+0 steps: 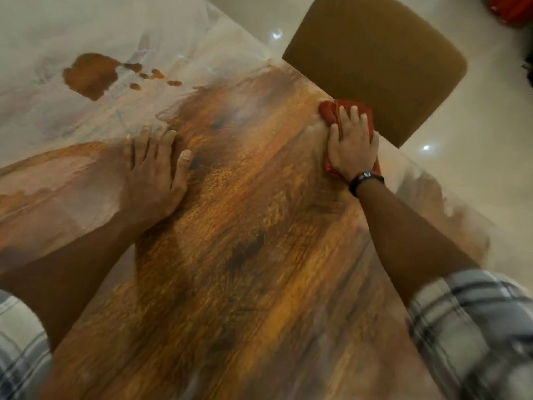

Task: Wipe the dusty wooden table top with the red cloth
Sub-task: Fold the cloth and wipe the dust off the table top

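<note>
The wooden table top [245, 241] fills most of the view; its middle shows bare brown grain, while the far left part is coated in pale dust [72, 30] with a few wiped patches. The red cloth [331, 111] lies at the table's right edge, and my right hand [350, 145] presses flat on it with straight fingers. A dark band sits on that wrist. My left hand [157, 171] rests palm down on the wood left of centre, fingers spread, at the border of the dusty area.
A tan padded chair [380, 62] stands against the table's right edge just beyond the cloth. Glossy light floor tiles [476, 157] lie to the right. A dusty strip [450, 215] remains along the near right edge. A red object [513, 10] sits at the top right corner.
</note>
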A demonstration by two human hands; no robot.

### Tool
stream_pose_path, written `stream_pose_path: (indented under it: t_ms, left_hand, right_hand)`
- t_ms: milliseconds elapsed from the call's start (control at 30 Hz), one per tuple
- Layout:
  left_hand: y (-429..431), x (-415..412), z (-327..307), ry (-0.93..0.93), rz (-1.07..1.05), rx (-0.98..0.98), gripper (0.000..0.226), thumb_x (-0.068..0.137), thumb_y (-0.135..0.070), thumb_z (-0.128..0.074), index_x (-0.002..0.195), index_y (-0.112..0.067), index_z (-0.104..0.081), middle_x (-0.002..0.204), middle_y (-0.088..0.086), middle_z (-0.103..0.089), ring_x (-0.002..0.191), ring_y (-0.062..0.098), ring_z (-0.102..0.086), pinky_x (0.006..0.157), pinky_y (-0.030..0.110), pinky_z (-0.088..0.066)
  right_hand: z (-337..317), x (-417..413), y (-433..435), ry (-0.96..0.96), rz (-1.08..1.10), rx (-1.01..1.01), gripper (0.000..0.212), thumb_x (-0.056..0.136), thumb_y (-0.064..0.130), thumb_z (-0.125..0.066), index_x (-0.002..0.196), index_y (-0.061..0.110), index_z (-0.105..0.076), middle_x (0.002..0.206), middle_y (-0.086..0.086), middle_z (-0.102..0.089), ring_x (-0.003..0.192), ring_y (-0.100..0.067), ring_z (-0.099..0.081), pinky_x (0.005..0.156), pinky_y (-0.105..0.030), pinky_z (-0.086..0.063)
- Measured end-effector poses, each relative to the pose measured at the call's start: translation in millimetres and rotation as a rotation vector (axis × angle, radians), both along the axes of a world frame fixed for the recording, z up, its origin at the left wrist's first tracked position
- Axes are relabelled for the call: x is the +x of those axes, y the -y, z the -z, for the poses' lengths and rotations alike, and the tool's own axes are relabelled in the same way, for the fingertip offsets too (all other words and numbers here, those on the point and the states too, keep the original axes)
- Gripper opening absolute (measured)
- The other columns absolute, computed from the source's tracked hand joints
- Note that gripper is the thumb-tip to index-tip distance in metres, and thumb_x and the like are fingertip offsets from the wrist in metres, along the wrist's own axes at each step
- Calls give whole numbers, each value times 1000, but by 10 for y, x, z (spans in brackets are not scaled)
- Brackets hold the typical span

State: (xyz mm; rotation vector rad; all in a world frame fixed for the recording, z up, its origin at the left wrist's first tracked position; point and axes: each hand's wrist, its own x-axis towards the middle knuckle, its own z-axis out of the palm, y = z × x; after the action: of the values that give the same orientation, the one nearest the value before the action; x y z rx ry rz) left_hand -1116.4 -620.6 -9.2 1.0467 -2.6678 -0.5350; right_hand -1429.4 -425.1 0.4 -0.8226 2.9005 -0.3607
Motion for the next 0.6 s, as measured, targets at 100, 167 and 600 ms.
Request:
stream_pose_path:
  t_ms: [100,167,600]
  left_hand:
    - [14,19,-11,2,-5,0,65,102,-57,-13,151,-16,-28,162,9,-23,153,23,-4,124,48,4]
    - [17,38,-10,3,10,-1,65,102,-57,-12,150,-15,-28,163,9,-22,153,23,-4,124,48,4]
    - [1,19,-20,29,26,-1,65,103,-57,-13,150,-14,-28,164,8,-19,153,24,-2,123,47,3]
  right_hand:
    - [1,-144,136,31,73,-14,54,107,41,-25,159,29,-22,168,-1,-15,155,-24,-9,124,-56,-5]
    - [4,47,15,31,63,-28,54,107,41,-25,159,28,-23,168,-2,-16,155,-25,-10,124,-55,-6]
    - [15,464,-1140,7,276,25,65,101,48,-19,160,22,-20,168,-11,-13,155,-31,-8,124,-58,-2]
